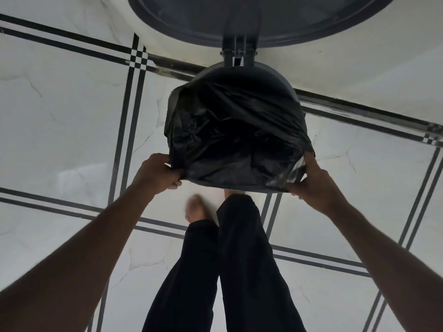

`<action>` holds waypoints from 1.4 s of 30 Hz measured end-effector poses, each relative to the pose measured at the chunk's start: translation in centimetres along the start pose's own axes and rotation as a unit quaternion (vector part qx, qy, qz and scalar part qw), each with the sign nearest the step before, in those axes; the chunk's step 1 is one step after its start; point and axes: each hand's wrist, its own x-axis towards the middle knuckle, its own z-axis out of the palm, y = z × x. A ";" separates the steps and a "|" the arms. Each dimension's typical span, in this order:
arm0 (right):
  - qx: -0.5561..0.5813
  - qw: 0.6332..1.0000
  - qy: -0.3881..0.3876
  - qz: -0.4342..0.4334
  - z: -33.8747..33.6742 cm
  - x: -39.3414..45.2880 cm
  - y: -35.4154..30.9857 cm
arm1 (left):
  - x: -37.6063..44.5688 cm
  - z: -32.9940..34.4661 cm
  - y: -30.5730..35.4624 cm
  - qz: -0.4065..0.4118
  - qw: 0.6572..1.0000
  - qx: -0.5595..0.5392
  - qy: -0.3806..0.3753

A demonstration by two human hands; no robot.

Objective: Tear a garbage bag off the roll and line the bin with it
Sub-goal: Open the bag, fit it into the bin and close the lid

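Two hands work one bag (pixel 230 130) over one bin (pixel 271 75). My left hand (pixel 159 172) pinches the bag's near-left edge and my right hand (pixel 314 182) clenches the near-right edge, each grip pulling the mouth out wide so the film can fold down over the rim. The bag's body already sags inside the bin, which stands on the tiled floor (pixel 60 121) just beyond my feet, its one lid (pixel 261 17) tipped back at the far side to keep the opening free.
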 end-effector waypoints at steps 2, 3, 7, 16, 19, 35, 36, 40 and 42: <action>0.023 0.999 0.023 0.019 1.1 -0.1 0.7 | 0.3 0.5 -0.2 -0.012 0.999 -0.035 0.001; 0.053 0.997 0.036 0.031 1.5 -0.2 0.9 | 0.4 0.7 -0.3 -0.017 0.998 -0.058 0.010; 0.133 0.983 0.114 0.049 2.3 -0.1 1.0 | 0.6 1.3 0.0 -0.008 0.993 -0.119 0.019; 0.136 0.982 0.125 0.034 -1.4 3.0 -1.7 | 0.5 0.2 1.3 -0.011 0.985 -0.079 0.152; 0.047 0.987 0.149 0.031 -2.4 4.8 -2.3 | 0.8 -0.2 1.6 -0.017 0.988 -0.047 0.147; 0.156 0.984 -0.043 0.080 -7.8 8.0 -4.3 | 0.6 -0.3 -0.2 -0.014 0.977 -0.208 0.041; 0.177 0.980 -0.035 0.081 -8.3 8.2 -4.7 | 0.6 -0.8 0.5 -0.012 0.969 -0.241 0.054; 0.232 0.969 0.003 0.084 -9.2 9.3 -6.4 | 0.3 -1.9 2.8 0.047 0.973 -0.204 0.100; 0.244 0.965 0.035 0.086 -9.0 10.2 -7.0 | 0.2 -1.9 3.8 0.076 0.980 -0.135 0.128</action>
